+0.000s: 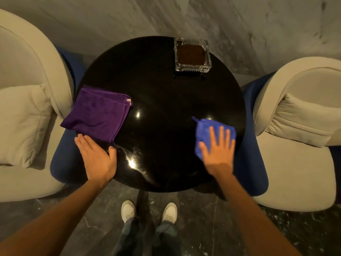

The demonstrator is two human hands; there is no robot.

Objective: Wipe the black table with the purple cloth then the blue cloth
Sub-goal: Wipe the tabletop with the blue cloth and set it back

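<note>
Right hand (218,150) lies flat, fingers spread, pressing the blue cloth (204,132) onto the black table (162,111) near its right edge. Left hand (96,156) rests open and empty on the table's near-left rim, just beside the folded purple cloth (97,113). Farther back sits a glass ashtray (192,55); pale armchairs (299,137) flank both sides.

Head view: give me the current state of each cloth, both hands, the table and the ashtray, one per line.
purple cloth: folded, lying at the table's left edge, not held.
blue cloth: flat under the right hand.
right hand: open, palm down on the blue cloth.
left hand: open, resting at the table's edge beside the purple cloth.
black table: glossy, faint smears near front.
glass ashtray: upright, dark contents.
</note>
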